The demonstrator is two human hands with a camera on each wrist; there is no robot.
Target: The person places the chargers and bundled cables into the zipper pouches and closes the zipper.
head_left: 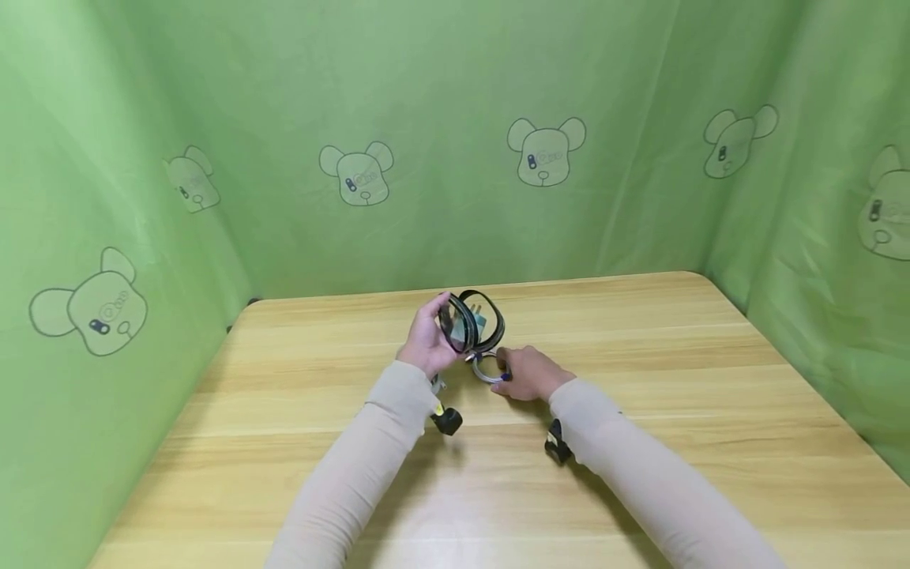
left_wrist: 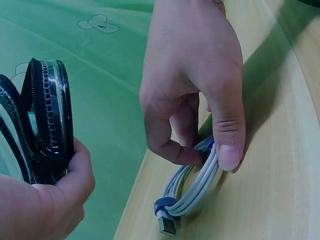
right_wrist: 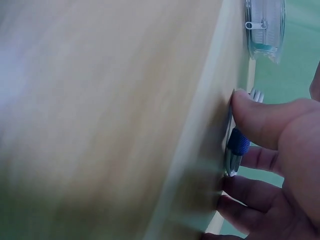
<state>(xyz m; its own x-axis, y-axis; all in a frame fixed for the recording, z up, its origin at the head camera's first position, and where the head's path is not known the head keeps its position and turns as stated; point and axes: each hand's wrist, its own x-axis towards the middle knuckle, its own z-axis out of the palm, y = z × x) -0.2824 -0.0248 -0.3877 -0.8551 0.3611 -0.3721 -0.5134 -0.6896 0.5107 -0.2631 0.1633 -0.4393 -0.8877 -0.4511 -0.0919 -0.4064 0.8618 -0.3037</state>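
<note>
My left hand [head_left: 426, 340] grips a small round zip case with clear sides and black trim [head_left: 500, 328], its zipped halves spread apart. Inside the case is a pale charger plug [head_left: 471, 322] with metal prongs. Just right of the case, my right hand [head_left: 529, 373] pinches a coiled white USB cable [left_wrist: 197, 192] between thumb and fingers. Blue straps [left_wrist: 165, 204] bind the coil, and its metal USB connector [left_wrist: 168, 226] points down near the tabletop. In the right wrist view the thumb presses the coil close to the wood.
The wooden table [head_left: 320, 356] has a far edge behind both hands. Green curtains [head_left: 455, 229] with printed bear heads surround it on three sides. Black wrist devices [head_left: 448, 420] hang under the forearms.
</note>
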